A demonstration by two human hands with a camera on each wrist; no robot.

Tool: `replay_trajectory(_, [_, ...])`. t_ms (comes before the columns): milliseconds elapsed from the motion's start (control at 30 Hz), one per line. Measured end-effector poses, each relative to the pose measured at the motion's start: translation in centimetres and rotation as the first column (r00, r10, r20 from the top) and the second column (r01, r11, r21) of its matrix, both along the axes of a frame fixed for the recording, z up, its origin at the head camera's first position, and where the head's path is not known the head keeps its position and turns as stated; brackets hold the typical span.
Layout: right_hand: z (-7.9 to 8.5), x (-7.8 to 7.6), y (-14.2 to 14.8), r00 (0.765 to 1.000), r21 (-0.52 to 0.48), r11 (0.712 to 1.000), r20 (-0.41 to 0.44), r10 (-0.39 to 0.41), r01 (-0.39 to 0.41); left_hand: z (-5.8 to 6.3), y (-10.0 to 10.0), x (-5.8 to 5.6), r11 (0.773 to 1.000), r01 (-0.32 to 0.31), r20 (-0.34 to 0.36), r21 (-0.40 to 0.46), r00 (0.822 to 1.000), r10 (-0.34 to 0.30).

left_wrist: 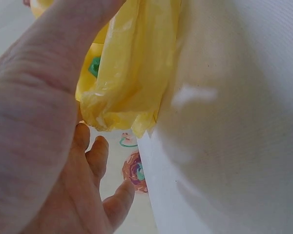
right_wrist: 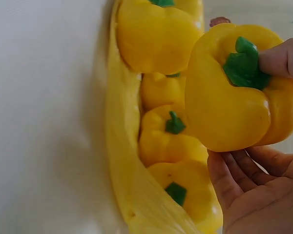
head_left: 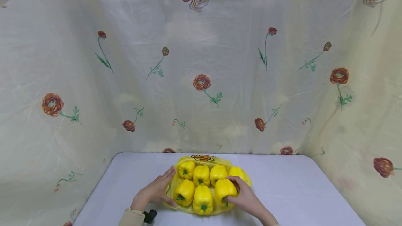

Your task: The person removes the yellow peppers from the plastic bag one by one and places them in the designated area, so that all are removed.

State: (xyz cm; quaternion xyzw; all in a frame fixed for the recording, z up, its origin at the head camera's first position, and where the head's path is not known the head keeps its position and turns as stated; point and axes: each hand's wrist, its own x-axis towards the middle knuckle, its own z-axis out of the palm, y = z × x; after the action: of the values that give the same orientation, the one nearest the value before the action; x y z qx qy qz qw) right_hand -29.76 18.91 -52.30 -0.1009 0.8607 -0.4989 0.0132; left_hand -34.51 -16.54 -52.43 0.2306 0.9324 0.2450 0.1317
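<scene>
Now right hand [head_left: 246,198] grips yellow pepper [right_wrist: 224,107]; orange-black print [head_left: 203,158] on bag [right_wrist: 122,126] unreadable.

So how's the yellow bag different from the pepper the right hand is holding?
The yellow bag is thin and crinkly, while the held pepper is plump and smooth. The bag has a printed picture; the held pepper has a green stem. The bag lies on the table around other peppers, while the held pepper is gripped by the right hand. Both are yellow.
</scene>
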Motion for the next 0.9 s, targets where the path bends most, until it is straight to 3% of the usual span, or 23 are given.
replay_trajectory(567, [2.8,0.3,1.9,0.993,-0.044,0.994,-0.052,-0.104,0.101,-0.2,0.2,-0.2,1.000,-0.016,0.016,0.008,1.000,0.016])
replay_trajectory(900, [3.4,0.0,3.5,0.989,-0.045,0.990,-0.054,-0.137,0.135,-0.2,0.1,-0.2,1.000,-0.006,0.016,0.006,1.000,0.006])
